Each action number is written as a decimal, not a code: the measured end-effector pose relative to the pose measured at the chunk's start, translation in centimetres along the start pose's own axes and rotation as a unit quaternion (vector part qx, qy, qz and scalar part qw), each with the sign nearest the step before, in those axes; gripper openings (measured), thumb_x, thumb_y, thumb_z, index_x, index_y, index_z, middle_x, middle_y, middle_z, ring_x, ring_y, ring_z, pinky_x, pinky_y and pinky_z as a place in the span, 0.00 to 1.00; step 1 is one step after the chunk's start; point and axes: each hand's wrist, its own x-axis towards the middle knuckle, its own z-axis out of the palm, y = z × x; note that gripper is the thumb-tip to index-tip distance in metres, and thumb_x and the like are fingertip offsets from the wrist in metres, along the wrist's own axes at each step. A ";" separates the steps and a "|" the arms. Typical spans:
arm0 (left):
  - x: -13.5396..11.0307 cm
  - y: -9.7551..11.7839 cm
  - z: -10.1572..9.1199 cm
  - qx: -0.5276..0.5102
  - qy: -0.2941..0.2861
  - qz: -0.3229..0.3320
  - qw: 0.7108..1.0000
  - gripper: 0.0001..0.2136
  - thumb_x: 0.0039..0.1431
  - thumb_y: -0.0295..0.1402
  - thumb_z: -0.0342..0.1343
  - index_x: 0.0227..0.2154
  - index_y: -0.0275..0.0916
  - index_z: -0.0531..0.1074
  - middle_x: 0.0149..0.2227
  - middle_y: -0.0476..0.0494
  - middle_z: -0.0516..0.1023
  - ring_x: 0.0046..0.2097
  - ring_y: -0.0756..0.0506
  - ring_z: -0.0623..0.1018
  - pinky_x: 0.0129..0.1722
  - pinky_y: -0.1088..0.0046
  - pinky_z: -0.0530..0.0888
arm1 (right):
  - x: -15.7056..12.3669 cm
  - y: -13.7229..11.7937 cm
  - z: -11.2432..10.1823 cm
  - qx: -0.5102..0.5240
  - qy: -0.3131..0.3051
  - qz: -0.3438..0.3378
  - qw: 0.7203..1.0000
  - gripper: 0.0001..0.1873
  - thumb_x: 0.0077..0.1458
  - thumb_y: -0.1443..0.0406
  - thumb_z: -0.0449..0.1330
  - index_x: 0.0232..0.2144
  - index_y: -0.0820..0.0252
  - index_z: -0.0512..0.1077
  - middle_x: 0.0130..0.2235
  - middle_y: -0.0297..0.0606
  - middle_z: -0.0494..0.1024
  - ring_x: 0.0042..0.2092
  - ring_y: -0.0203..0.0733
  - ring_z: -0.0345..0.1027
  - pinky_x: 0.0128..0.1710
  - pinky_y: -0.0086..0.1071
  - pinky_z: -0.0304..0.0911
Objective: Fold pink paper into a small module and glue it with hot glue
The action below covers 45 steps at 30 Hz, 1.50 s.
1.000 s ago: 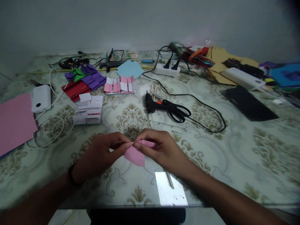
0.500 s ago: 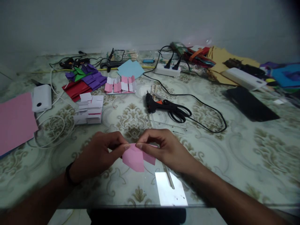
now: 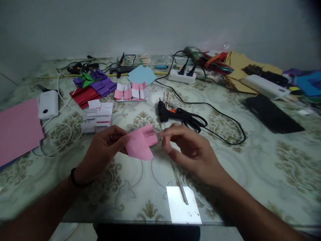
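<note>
A pink folded paper piece (image 3: 139, 143) is pinched at its left side by my left hand (image 3: 103, 154), thumb on top. Its upper right part carries a folded strip, and a pointed flap hangs below. Just right of the paper, my right hand (image 3: 192, 152) hovers with thumb and fingers curved and apart, holding nothing that I can see. Beyond that hand lies a black glue gun (image 3: 164, 112), with black-handled scissors (image 3: 198, 121) against it. Below my right hand a thin rod (image 3: 182, 189) rests partly over a white paper square (image 3: 184, 209).
White folded papers (image 3: 100, 115) and pink-white ones (image 3: 131, 92) lie behind my left hand. Pink sheets (image 3: 20, 130) and a white power bank (image 3: 48, 104) are at left. The black cord loops right from a power strip (image 3: 182, 77). A dark phone-like slab (image 3: 273, 113) lies at right.
Both hands pinched the pink paper's top edge before. My right hand has let go and moved right, while my left hand has raised and tilted the paper.
</note>
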 end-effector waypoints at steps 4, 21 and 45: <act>0.0 -0.2 -0.1 -0.051 -0.013 -0.023 0.998 0.13 0.60 0.42 0.73 0.34 0.39 0.79 0.26 0.52 0.81 0.28 0.50 0.81 0.29 0.78 0.81 | -0.4 -0.1 0.6 -0.064 -0.139 0.010 0.988 0.18 0.69 0.67 0.67 0.59 0.53 0.81 0.31 0.32 0.83 0.31 0.37 0.75 0.37 0.31 0.72; -0.7 0.9 0.5 -0.031 -0.120 -0.061 0.990 0.13 0.60 0.42 0.72 0.33 0.39 0.78 0.27 0.50 0.86 0.29 0.47 0.88 0.32 0.75 0.85 | -0.2 1.5 1.0 -0.024 -0.186 -0.005 0.982 0.10 0.72 0.62 0.67 0.50 0.54 0.87 0.40 0.39 0.90 0.34 0.39 0.84 0.37 0.30 0.76; -1.2 -0.7 1.3 -0.019 -0.118 0.046 0.992 0.14 0.59 0.32 0.70 0.26 0.39 0.69 0.32 0.50 0.77 0.35 0.49 0.75 0.36 0.75 0.73 | 0.1 1.3 2.8 0.249 -0.014 0.231 0.940 0.25 0.53 0.55 0.81 0.42 0.54 0.72 0.33 0.27 0.77 0.30 0.33 0.72 0.30 0.28 0.76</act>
